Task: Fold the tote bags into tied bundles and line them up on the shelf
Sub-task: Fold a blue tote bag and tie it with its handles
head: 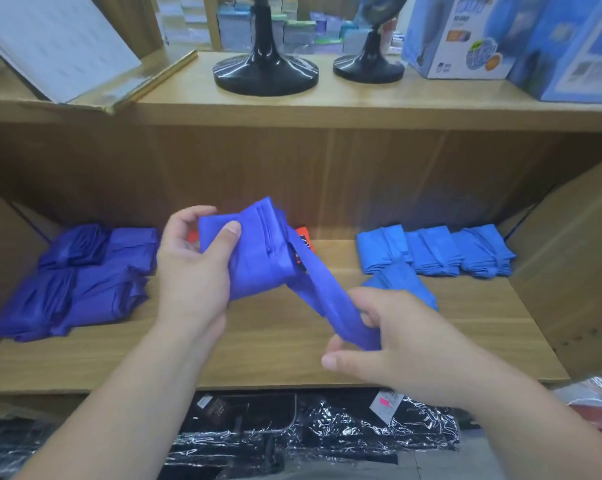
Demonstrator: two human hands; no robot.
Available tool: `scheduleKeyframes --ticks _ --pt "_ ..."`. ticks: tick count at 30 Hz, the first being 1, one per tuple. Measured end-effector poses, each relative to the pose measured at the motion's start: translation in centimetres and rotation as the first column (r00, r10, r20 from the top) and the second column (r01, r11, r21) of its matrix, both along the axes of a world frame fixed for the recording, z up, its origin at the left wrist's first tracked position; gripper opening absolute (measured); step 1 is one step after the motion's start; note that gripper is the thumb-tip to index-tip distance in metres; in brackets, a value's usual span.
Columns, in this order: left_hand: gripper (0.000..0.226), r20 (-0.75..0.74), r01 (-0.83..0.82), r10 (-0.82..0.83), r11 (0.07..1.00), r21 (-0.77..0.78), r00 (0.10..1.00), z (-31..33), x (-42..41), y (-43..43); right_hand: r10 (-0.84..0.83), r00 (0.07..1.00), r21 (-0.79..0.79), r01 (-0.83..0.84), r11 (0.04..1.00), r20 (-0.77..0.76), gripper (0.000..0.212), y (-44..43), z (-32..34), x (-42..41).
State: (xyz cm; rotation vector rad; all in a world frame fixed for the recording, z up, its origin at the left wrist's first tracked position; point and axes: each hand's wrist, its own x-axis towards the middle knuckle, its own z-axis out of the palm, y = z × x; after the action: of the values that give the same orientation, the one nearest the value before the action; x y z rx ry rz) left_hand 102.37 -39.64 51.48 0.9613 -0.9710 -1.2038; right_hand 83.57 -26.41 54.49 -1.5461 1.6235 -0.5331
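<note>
Strap direction is what the coming move turns on. The folded tote bag [258,258] is held in the air over the shelf [275,351]. Its strap [327,292] leaves the bag's right edge and runs down and to the right of the bag, drawn out fairly straight, with its long axis slanting back toward the person. The right hand [396,334] sits at the strap's far end, below and right of the bag. The left hand [192,261] is on the bag itself, at its left side. By my reading, the right hand is placed to carry the strap round the bag while the left steadies the fold. No wrap or knot is made yet.

The left hand clamps the bag, thumb pressed flat on its near face and fingers curled behind its left edge. The right hand's fingers are curled round the strap's end. Whether its thumb helps the hold I cannot tell.

Left of the bag, dark blue bundles [78,278] lie heaped on the shelf. Right of the bag, lighter blue bundles [438,252] sit in a row. Something orange [304,237] shows just behind the bag, mostly hidden.
</note>
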Motion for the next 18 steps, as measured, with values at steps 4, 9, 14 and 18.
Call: scheduleKeyframes --ticks 4,9,14,18 --pt "0.020 -0.112 0.065 -0.066 0.998 -0.018 0.991 2.5 -1.1 0.6 0.034 0.973 -0.058 -0.048 0.997 -0.227 0.089 -0.7 -1.1 0.2" --pt "0.017 -0.186 0.192 -0.178 0.979 0.064 0.966 2.7 0.1 1.6 -0.024 0.928 0.031 0.013 0.999 0.372 0.088 -2.5 -3.3 -0.9" --pt "0.025 -0.110 0.305 -0.297 0.950 0.062 0.949 1.4 1.6 2.8 -0.296 0.438 0.202 0.248 0.947 0.849 0.074 -4.7 -2.5 0.6" --pt "0.025 -0.004 0.344 -0.344 0.939 0.018 0.939 0.7 1.6 4.3 -0.192 0.037 0.165 0.367 0.916 0.981 0.059 -5.6 -1.8 1.2"
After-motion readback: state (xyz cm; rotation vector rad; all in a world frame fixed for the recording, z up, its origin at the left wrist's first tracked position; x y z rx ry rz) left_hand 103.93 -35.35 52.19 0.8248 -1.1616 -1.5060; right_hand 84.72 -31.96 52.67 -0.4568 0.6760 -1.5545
